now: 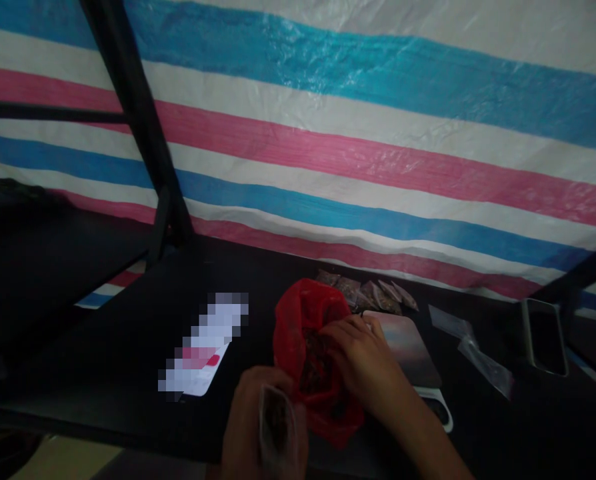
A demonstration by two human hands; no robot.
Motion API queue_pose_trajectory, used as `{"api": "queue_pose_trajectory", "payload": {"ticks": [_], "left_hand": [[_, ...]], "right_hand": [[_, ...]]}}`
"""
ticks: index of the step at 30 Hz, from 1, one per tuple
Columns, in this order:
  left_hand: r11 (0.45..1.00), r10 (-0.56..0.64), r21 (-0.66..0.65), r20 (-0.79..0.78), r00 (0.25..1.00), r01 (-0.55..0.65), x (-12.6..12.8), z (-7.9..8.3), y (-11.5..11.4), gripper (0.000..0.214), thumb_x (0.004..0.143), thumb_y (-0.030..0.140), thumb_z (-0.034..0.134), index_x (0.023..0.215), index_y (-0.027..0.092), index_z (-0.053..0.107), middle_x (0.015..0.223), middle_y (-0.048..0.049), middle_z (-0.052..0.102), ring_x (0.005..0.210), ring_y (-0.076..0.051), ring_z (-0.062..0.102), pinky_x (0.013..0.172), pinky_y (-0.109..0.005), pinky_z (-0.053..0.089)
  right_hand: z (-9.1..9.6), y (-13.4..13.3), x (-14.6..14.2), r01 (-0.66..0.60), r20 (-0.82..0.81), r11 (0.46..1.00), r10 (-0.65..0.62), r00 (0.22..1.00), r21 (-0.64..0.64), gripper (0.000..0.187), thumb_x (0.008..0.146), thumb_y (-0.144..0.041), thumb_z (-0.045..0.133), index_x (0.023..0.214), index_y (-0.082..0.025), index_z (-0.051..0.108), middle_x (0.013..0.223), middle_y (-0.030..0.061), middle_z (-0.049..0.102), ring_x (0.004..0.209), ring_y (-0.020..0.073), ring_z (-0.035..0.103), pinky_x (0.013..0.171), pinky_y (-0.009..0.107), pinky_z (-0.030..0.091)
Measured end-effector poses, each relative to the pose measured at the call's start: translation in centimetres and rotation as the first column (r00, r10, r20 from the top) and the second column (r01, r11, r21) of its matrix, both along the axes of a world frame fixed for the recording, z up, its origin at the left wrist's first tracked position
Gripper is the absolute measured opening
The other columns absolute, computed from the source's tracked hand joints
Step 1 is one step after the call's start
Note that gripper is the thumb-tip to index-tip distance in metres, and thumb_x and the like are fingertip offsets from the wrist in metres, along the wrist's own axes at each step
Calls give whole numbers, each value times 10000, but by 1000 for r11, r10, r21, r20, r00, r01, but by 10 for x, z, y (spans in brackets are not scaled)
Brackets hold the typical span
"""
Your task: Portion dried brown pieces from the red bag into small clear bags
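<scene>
My left hand (243, 427) is closed around a small clear plastic bag (281, 433), held upright with its mouth open and some dark matter inside. Just beyond it, a red plastic bag (291, 313) stands open on the black table, holding dark, dried-looking pieces (314, 363). Over the right rim of that bag reaches my right hand (361, 350), its fingers bent down into the contents. The fingertips are partly hidden, so what they pinch is unclear. Under and beside my right forearm lies a small scale (408, 347) with a flat, shiny plate.
Several filled small clear bags (373, 297) lie behind the scale. Flat clear bags (483, 363) and a phone (545, 337) are at the right. A lit, partly blurred screen (203, 363) lies at the left. Behind the black table (128, 360) hangs a striped plastic sheet (328, 147).
</scene>
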State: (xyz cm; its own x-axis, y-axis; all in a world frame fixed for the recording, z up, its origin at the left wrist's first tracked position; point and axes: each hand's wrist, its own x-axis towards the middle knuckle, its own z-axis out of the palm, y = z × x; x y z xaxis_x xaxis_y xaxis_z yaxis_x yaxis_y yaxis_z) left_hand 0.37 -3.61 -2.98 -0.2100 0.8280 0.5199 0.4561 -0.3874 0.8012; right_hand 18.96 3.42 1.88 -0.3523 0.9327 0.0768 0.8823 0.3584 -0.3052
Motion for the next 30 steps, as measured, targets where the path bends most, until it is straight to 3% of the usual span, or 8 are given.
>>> {"api": "queue_pose_trajectory", "payload": {"ticks": [2,5,9,13,16,19,23,30], "left_hand": [[997,2,-72,25,1000,-1,-2,-4,7,59,972,276,607,984,257,661,1035,-63,690,947,-224,698,784,-340,623],[967,-114,-208,161,980,146,-4,-17,19,121,975,342,627,993,259,714,1233,-98,692,1166,-285,681,933,-409,613],[921,-145,-265,448,882,286,-3,-21,29,184,942,427,680,975,251,725,1112,-79,709,1082,-268,692,856,-340,605],[904,8,-318,679,734,285,1,-13,36,267,789,472,809,827,225,714,851,-21,664,884,-220,668,753,-289,575],[885,198,-393,803,562,249,4,-8,42,330,621,409,884,833,206,734,882,-13,700,887,-204,674,748,-266,578],[872,300,-432,843,446,230,9,1,49,283,595,327,848,820,209,723,878,-9,717,849,-199,691,717,-276,595],[851,352,-457,862,365,259,20,15,53,225,619,264,786,827,215,714,864,7,717,815,-173,702,669,-244,593],[846,368,-469,858,359,254,31,21,54,171,644,222,735,808,212,687,880,13,690,822,-147,676,645,-209,568]], "right_hand": [[2,2,-2,4,38,1000,-4,999,-6,341,994,-82,596,1264,-231,743,1260,65,785,1200,298,612,1047,466,350],[2,7,-7,4,94,1000,-3,996,-8,398,989,-74,579,1341,-206,712,1308,85,764,1239,302,593,1050,458,341],[-6,13,-16,-48,90,999,49,995,-10,442,982,-43,536,1370,-178,699,1354,101,737,1252,285,586,1055,428,340],[-11,15,-21,-100,-62,995,99,993,-9,423,941,-17,573,1279,-207,741,1280,59,768,1194,243,625,1034,392,356],[-10,15,-17,-93,-183,995,86,979,-30,395,898,0,619,1188,-225,764,1223,32,790,1169,229,653,1018,385,364],[-4,15,-6,-53,-275,998,42,960,-31,399,878,25,632,1150,-234,767,1201,20,800,1163,221,673,1016,383,379],[5,10,9,-7,-363,1000,4,932,-6,416,864,40,655,1135,-256,765,1199,8,800,1150,209,683,1007,374,398],[4,2,9,-4,-358,996,-27,933,-87,389,893,18,648,1132,-268,761,1180,-8,800,1155,198,672,1042,370,365]]}}
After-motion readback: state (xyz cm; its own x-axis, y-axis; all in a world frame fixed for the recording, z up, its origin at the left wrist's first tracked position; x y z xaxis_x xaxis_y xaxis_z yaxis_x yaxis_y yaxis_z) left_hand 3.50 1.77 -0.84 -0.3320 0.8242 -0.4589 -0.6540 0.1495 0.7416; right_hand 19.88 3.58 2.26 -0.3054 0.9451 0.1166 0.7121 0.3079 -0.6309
